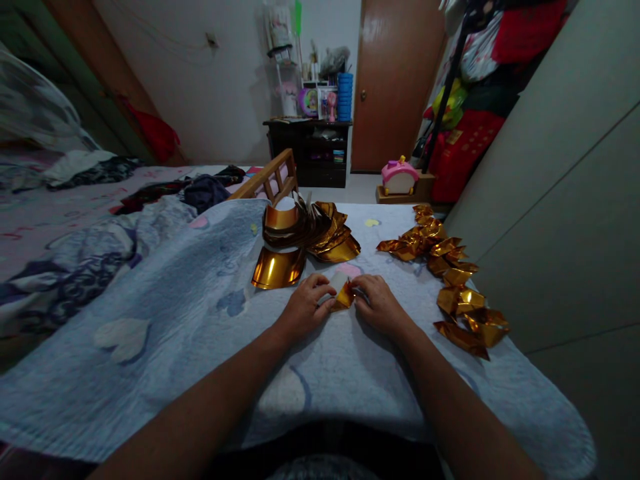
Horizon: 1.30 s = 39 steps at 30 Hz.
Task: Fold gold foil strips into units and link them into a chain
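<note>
Hands pinching a folded gold sheet, red script-like marks on pink bedsheet too blurred to read

You are at work in a home, apparently a bedroom, with a blue heart-patterned blanket spread before you. Past its left edge, rumpled clothes lie on pink bedding. Beyond its far edge, a dark cabinet carries household odds and ends beside a brown wooden door, while a pink toy sits on a low brown box.
</note>
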Each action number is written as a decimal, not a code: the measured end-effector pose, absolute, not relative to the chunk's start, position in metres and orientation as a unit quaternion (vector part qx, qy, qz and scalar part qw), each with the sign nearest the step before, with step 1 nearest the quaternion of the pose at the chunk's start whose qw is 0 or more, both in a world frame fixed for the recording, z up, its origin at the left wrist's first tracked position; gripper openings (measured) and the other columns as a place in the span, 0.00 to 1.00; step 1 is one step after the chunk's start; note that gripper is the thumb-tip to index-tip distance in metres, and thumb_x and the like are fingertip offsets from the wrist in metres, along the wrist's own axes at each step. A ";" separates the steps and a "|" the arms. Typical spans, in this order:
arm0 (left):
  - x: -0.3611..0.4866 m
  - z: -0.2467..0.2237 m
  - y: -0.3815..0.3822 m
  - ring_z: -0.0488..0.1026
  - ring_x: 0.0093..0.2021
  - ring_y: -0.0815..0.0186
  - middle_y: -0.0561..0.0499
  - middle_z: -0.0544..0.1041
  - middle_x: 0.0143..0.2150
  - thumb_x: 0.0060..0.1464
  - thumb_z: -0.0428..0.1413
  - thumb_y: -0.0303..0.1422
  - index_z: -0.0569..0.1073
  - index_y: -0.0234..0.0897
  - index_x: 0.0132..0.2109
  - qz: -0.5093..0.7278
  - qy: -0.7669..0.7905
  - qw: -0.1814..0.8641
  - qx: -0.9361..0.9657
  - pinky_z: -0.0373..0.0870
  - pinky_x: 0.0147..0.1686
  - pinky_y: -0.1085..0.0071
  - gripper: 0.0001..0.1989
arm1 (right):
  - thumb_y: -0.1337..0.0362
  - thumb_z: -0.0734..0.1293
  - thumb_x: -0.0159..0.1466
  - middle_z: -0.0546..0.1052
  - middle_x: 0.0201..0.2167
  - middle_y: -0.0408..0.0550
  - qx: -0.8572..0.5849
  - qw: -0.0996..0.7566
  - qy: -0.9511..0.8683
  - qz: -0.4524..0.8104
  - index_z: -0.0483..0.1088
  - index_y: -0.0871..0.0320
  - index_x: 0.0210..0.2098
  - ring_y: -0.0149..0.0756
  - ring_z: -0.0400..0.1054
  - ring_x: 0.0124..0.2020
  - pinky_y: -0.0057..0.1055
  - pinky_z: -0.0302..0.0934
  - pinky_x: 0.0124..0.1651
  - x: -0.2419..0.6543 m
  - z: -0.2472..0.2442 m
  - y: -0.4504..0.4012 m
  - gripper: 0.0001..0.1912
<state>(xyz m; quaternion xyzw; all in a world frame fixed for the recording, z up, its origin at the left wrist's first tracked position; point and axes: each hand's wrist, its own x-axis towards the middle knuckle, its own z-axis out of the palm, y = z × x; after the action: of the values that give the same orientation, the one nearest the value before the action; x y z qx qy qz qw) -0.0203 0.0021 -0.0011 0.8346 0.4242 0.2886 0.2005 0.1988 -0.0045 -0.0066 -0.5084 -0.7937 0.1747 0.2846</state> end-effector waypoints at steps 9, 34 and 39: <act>-0.021 0.010 -0.002 0.69 0.54 0.57 0.46 0.72 0.50 0.53 0.53 0.25 0.75 0.38 0.45 0.311 0.420 0.231 0.821 0.66 0.58 0.57 0.13 | 0.73 0.62 0.57 0.74 0.42 0.56 -0.545 0.303 -0.767 0.153 0.69 0.59 0.41 0.46 0.64 0.46 0.41 0.59 0.52 0.200 -0.007 -0.005 0.13; -0.019 0.005 0.001 0.68 0.49 0.58 0.46 0.73 0.44 0.63 0.50 0.29 0.73 0.38 0.39 0.236 0.400 0.208 0.861 0.65 0.54 0.59 0.07 | 0.78 0.61 0.60 0.75 0.48 0.53 -0.536 0.273 -0.782 0.164 0.75 0.57 0.33 0.44 0.63 0.51 0.41 0.56 0.54 0.199 -0.011 -0.001 0.14; -0.017 -0.002 0.002 0.68 0.51 0.56 0.46 0.71 0.47 0.60 0.55 0.29 0.73 0.38 0.45 0.254 0.445 0.167 0.842 0.67 0.54 0.57 0.06 | 0.77 0.61 0.60 0.75 0.39 0.50 -0.524 0.248 -0.795 0.180 0.74 0.57 0.34 0.40 0.64 0.44 0.37 0.55 0.50 0.198 -0.005 -0.005 0.13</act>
<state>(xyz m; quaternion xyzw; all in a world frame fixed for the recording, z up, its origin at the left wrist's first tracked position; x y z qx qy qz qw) -0.0173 0.0016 -0.0022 0.8425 0.4449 0.2540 0.1667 0.1982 -0.0051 -0.0052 -0.5240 -0.7948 0.1797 0.2481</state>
